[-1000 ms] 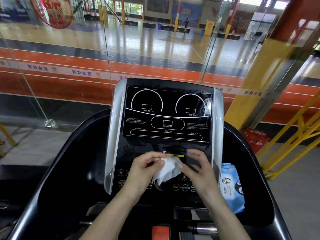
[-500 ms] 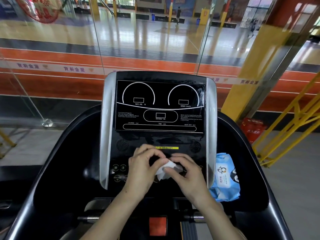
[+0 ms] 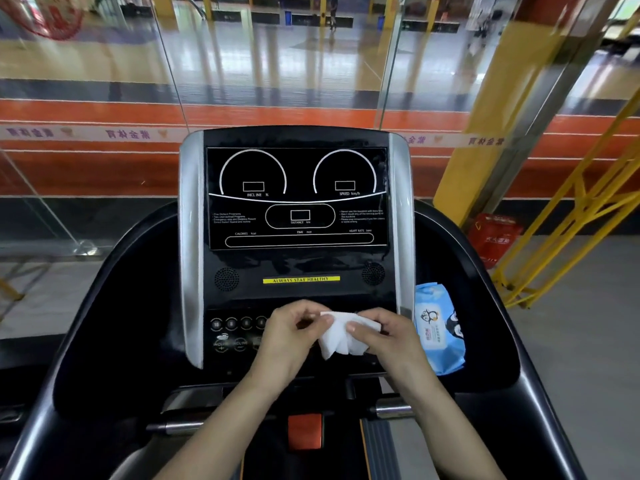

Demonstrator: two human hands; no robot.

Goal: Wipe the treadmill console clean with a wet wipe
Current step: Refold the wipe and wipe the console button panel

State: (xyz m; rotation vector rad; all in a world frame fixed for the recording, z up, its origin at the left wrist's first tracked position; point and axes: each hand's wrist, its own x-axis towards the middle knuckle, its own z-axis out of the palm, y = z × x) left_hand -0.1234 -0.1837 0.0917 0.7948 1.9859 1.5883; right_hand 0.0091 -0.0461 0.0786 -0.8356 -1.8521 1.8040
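The treadmill console (image 3: 298, 199) stands in front of me, a black panel with white dial outlines, silver side strips and a yellow label. A white wet wipe (image 3: 337, 336) hangs crumpled between both hands, just in front of the lower button row. My left hand (image 3: 289, 336) pinches its left edge with thumb and fingers. My right hand (image 3: 388, 336) grips its right side. The hands hide the middle and right buttons; a few round buttons (image 3: 230, 323) show at the left.
A blue pack of wet wipes (image 3: 438, 332) lies in the right-hand tray of the black console surround (image 3: 114, 306). Silver handlebar stubs (image 3: 391, 408) and an orange-red safety tab (image 3: 304, 431) sit below the panel. Glass panes stand behind; yellow railings (image 3: 568, 216) are at the right.
Both hands stayed together on the wipe in front of the button row. The wipe was bunched small half a second ago and now hangs more spread out. The camera view shifted slightly.
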